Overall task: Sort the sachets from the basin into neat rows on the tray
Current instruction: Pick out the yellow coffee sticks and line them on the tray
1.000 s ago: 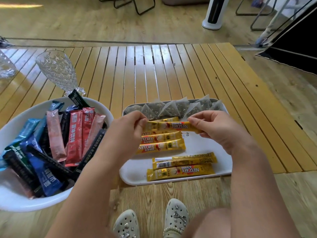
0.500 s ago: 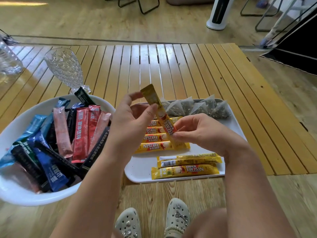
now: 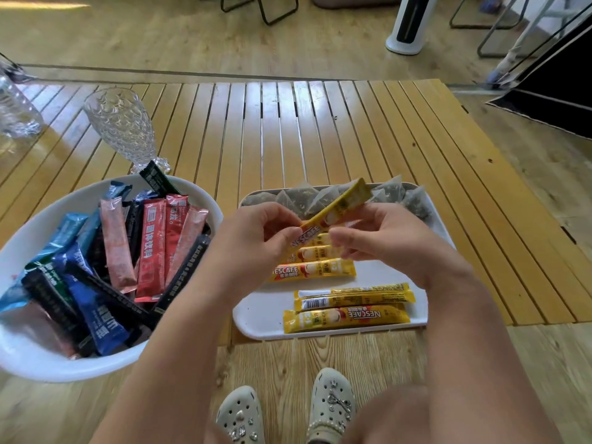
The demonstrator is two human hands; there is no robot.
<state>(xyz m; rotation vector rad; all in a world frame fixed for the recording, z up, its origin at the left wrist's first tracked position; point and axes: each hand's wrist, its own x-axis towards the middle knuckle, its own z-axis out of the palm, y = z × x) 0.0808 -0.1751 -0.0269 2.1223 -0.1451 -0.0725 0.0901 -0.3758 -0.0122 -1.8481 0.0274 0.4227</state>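
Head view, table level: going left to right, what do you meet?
Clear plastic bottle → cut-glass goblet → white round basin of mixed sachets → left hand → yellow Nescafe sachet → right hand → white rectangular tray.

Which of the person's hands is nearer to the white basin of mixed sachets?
The left. The left hand hovers just beside the basin rim's right edge, pinching the yellow sachet. The right hand holds that sachet over the tray, farther from the basin.

Pretty bright daylight overall. Glare streaks the table slats (image 3: 272, 129) beyond the hands; edges bow fisheye-style, and forearms nearest the camera look soft.
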